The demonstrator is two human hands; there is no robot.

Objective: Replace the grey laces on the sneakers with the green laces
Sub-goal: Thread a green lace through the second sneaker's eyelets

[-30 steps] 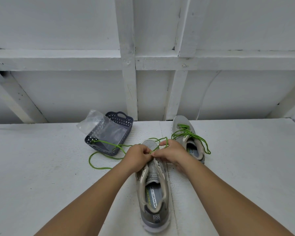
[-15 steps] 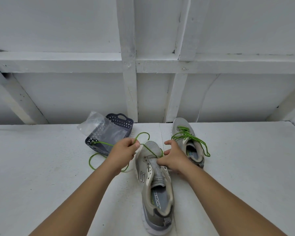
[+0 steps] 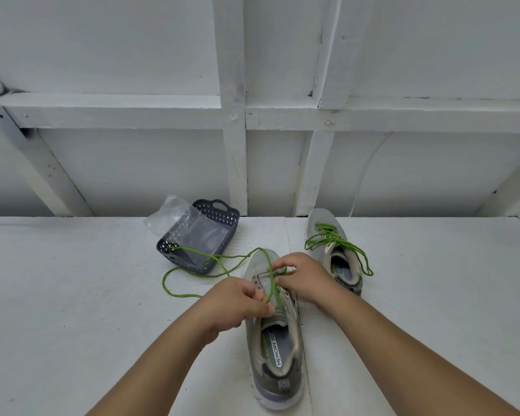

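Observation:
A grey sneaker (image 3: pixel 278 352) lies in front of me on the white table (image 3: pixel 72 310), toe pointing away. A green lace (image 3: pixel 189 265) runs through its front eyelets and trails left in a long loop past the basket. My left hand (image 3: pixel 237 304) pinches the lace at the left eyelet row. My right hand (image 3: pixel 303 276) pinches the lace's other strand over the toe end of the tongue. A second grey sneaker (image 3: pixel 335 250) sits behind on the right, laced in green with loose ends.
A dark blue perforated basket (image 3: pixel 222 213) stands at the back left of the sneakers, with a clear plastic bag (image 3: pixel 174 216) lying in and over it. A white panelled wall (image 3: pixel 252 115) rises right behind the table.
My left hand has come back from the left to the near sneaker's eyelets, bringing the lace with it. My right hand has shifted up onto the toe end and now pinches the lace.

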